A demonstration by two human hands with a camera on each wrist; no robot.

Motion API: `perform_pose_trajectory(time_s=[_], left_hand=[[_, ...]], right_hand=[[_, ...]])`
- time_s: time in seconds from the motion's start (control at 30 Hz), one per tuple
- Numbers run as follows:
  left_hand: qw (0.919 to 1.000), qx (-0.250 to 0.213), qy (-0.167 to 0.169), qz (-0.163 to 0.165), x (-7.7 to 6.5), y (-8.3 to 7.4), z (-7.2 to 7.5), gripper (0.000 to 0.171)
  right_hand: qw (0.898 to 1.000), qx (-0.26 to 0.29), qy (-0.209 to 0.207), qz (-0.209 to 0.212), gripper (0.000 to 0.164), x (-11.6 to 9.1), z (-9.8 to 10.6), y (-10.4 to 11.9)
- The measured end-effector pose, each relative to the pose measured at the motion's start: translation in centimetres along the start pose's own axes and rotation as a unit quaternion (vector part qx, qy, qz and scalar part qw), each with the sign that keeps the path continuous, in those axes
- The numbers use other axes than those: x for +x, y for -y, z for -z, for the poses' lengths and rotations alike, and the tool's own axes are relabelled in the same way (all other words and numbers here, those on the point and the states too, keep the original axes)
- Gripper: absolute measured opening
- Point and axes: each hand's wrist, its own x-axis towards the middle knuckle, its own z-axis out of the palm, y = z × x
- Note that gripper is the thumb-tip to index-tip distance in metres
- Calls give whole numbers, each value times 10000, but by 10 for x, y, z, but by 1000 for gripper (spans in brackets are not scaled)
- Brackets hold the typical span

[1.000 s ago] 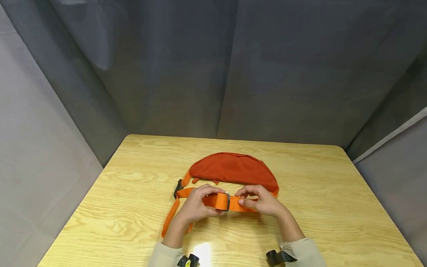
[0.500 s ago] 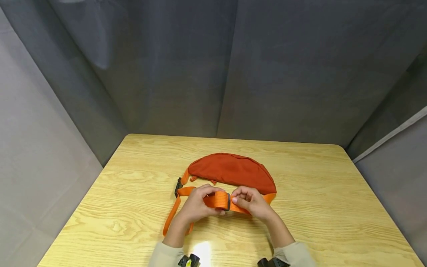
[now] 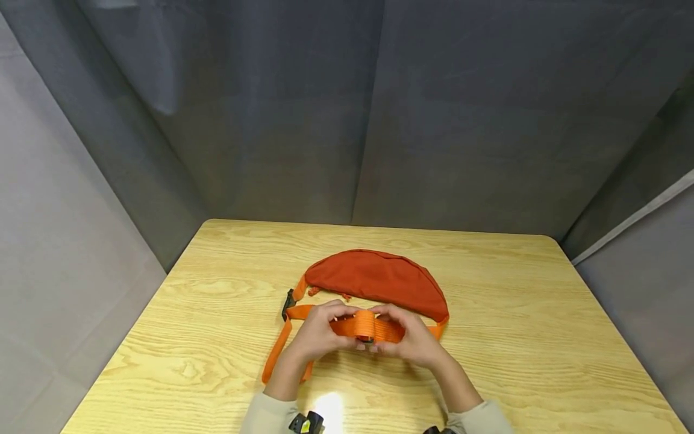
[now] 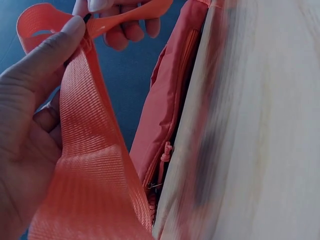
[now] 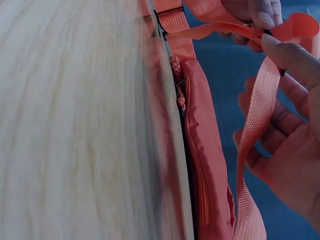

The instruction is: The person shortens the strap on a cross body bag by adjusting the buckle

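Note:
A red-orange waist bag (image 3: 379, 274) lies on the table with its orange webbing strap (image 3: 364, 323) toward me. My left hand (image 3: 317, 333) pinches the strap beside a dark slide buckle (image 3: 367, 340). From the other side my right hand (image 3: 413, 342) pinches the same spot, its thumb at the buckle in the right wrist view. A short loop of webbing stands up between the two hands. Fingers and strap hide most of the slide buckle. In the left wrist view a wide length of strap (image 4: 95, 150) runs down across my left palm.
A black side-release clip (image 3: 288, 303) on the strap lies left of my hands, with a loose strap loop (image 3: 275, 354) below it. Braided zipper pulls (image 4: 166, 152) hang from the bag. Grey curtains (image 3: 303, 120) stand behind the wooden table (image 3: 515, 313).
My right hand has slid left along the strap to the slide buckle, close to my left fingers. The buckle has turned and the webbing loop now faces me. My left hand stays nearly in place.

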Motion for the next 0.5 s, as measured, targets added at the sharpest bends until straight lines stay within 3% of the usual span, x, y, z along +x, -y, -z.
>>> perform_pose_trajectory(time_s=[0.13, 0.37, 0.5], left_hand=[[10000, -39, 5, -11, 0, 20, -6, 49], [10000, -38, -10, -91, 0, 20, -8, 49], [9983, 188, -470, -281, -4, 19, -8, 51]], right_hand=[[9997, -124, -100, 190, 48, 1, 0, 13], [9977, -395, -303, 465, 48, 1, -3, 15], [9957, -492, -574, 538, 46, 0, -3, 17]])
